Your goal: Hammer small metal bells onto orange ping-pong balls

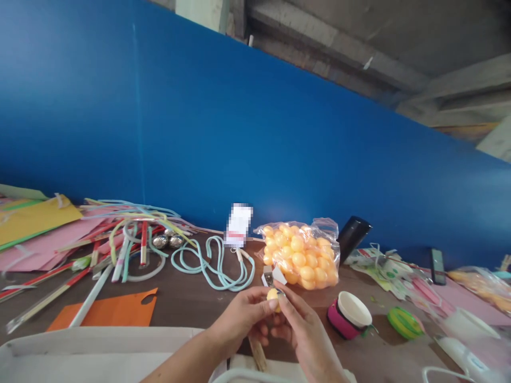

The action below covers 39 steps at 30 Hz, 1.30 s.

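Low in the middle of the view, my left hand (243,319) and my right hand (305,330) meet over the brown table (187,298). Both pinch one small orange ball (273,294) between their fingertips. Just behind them lies a clear plastic bag (301,255) full of the same orange balls. A small white and metal piece (270,276) rests on the table right behind my fingers.
A teal cord (217,266) loops left of the bag. Coloured strips and straws (128,239), two metal balls (167,241) and orange card (107,311) lie left. A pink-banded cup (351,316), green tape roll (404,322), black cylinder (353,234) and phone (437,266) sit right. A blue wall (239,122) backs the table.
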{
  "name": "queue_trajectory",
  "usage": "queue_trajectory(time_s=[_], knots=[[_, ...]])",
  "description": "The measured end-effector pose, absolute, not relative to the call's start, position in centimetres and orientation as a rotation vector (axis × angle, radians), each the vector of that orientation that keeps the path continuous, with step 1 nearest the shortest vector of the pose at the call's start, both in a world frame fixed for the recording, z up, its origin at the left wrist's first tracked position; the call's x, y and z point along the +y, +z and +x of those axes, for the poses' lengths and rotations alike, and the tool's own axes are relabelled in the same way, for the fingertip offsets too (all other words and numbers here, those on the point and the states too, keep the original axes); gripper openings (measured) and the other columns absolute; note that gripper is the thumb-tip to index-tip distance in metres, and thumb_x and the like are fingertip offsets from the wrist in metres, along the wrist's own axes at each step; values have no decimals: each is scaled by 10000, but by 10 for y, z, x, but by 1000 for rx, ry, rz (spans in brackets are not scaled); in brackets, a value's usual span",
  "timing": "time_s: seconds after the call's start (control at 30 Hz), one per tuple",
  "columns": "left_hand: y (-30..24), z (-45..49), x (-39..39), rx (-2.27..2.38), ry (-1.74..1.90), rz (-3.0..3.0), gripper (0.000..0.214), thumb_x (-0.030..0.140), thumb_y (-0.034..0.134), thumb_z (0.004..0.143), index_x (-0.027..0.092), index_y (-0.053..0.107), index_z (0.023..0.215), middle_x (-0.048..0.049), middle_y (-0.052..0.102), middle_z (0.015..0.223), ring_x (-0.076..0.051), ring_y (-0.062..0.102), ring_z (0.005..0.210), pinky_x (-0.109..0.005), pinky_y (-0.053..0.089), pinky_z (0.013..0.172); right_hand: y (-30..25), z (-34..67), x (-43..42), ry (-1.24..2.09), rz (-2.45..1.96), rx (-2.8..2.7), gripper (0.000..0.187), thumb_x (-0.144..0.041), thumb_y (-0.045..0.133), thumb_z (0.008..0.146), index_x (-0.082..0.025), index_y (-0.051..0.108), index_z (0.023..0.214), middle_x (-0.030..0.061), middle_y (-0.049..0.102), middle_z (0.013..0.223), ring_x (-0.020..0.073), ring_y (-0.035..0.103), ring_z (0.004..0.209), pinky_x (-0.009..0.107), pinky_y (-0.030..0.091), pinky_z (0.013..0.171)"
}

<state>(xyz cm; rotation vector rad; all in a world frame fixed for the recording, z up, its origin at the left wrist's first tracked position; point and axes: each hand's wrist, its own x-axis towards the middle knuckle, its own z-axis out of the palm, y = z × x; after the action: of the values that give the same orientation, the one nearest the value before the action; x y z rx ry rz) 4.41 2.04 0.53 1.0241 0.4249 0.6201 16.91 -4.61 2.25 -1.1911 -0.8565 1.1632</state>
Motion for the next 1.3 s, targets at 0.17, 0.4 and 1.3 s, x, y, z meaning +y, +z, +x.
queue_trajectory(time_s=[0.17, 0.4, 1.3], knots=[[4, 42, 33, 518, 879, 983, 360, 469, 596, 727, 133, 555, 851, 51, 478, 544, -40, 404, 374, -165, 354, 375, 43, 156, -22, 966, -1362, -1235, 445, -434, 393, 899, -171, 517, 1237, 60, 697, 809, 203, 666, 640, 325, 565, 534], [-1, 41, 37, 784, 1310, 1051, 352, 467, 566, 753, 163, 517, 922, 76, 435, 553, -43, 362, 396, -158, 305, 374, 45, 153, 37, 362, -1503, -1648, 335, -263, 444, 882, -231, 558, 1196, 66, 594, 1158, 218, 573, 1015, 349, 495, 836], [-15, 42, 50, 947, 1345, 964, 385, 522, 517, 763, 170, 516, 921, 70, 425, 564, -46, 346, 400, -162, 288, 373, 47, 153, 125, -192, -1972, -2269, 256, -288, 548, 867, -176, 552, 1097, 87, 499, 1240, 227, 571, 959, 419, 478, 787]])
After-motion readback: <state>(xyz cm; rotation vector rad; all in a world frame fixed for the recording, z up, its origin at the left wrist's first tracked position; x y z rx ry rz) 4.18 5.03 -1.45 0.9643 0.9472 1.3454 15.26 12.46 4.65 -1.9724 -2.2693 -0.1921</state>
